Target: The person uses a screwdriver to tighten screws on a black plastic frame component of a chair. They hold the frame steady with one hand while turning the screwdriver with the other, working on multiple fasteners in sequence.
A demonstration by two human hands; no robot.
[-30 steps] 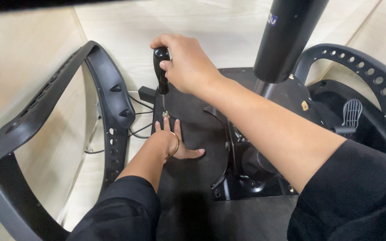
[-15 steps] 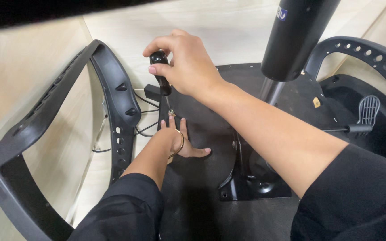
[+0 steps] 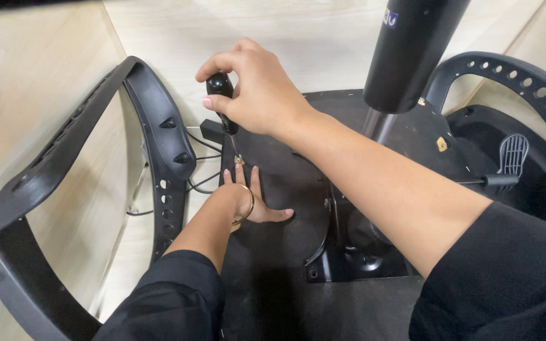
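bright even light | soft shadows | sharp | slight edge distortion

I wear black long sleeves on both my arms, and they stop above my wrists. My left hand (image 3: 254,205) has a thin gold bangle just behind it. My right hand (image 3: 257,95) wears nothing.

One small label only: a square blue-purple sticker (image 3: 392,18) with pale markings, high on the black cylinder (image 3: 406,57).
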